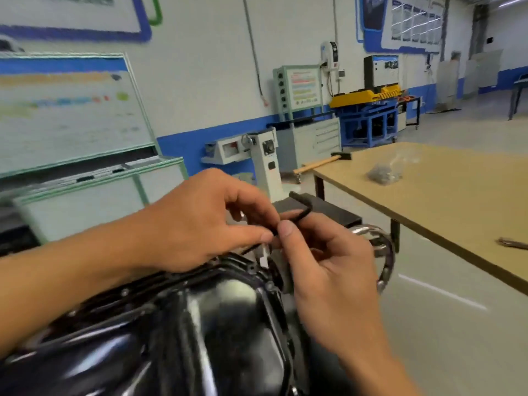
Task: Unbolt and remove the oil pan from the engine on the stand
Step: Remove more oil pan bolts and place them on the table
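Oil pan (228,324): black, glossy, lower centre of the view, its domed side facing up. The ribbed flange runs along the far edge, with small bolt heads visible on it. Motion blur hides finer detail.

Hex key (306,213): black, L-shaped, held just above the pan's far flange. The short leg points up and away. The long leg slants down and left through the fingers towards the flange. Whether its tip touches a bolt cannot be told.

Left hand (200,224): above the flange, thumb and curled fingers pinching the key's long leg. The forearm lies across the pan's left side.

Right hand (328,261): just beside the left hand, thumb and forefinger pinching the same leg near the bend, the other fingers curled underneath.

Chrome ring (384,252): shiny, partly hidden behind the right hand, just beyond the pan's right end.

Worktop (457,212): tan board on dark legs, right of the hands and well apart from the pan. It carries:
- hammer (320,163), wooden handle and black head, at the far corner;
- clear plastic bag (384,173) of small grey parts;
- a slim metal tool (513,243) at the right edge, too blurred to identify.

Whiteboard (65,110): left side, on a pale green frame.

Blue and yellow machine (368,110): against the far wall.
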`<state>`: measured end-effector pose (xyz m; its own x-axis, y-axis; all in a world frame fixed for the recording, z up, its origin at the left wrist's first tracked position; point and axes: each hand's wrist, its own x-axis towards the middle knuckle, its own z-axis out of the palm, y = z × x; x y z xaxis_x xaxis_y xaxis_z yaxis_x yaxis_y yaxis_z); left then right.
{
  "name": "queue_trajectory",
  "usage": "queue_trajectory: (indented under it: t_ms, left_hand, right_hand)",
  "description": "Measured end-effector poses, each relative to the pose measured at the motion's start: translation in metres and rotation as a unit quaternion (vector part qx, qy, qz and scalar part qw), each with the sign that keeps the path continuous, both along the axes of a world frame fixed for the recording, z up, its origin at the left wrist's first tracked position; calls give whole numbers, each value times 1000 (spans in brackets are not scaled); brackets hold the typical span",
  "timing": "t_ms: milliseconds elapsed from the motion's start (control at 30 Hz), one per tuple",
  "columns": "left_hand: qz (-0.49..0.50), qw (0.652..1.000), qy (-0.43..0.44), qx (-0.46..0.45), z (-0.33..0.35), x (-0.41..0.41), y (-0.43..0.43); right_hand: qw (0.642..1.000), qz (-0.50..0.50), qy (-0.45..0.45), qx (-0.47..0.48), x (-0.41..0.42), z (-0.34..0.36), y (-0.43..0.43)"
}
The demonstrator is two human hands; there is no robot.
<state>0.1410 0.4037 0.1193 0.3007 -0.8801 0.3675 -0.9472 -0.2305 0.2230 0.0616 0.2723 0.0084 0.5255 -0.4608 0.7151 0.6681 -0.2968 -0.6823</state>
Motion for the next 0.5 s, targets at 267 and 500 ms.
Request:
queue_trajectory:
  t_ms: [267,500]
  left_hand:
    - [127,990,68,-7,-2,11,154]
    - [141,970,151,-128,-42,42,184]
  right_hand:
    - [987,70,-15,-142,36,4,118]
    - [981,63,7,-183,59,7,137]
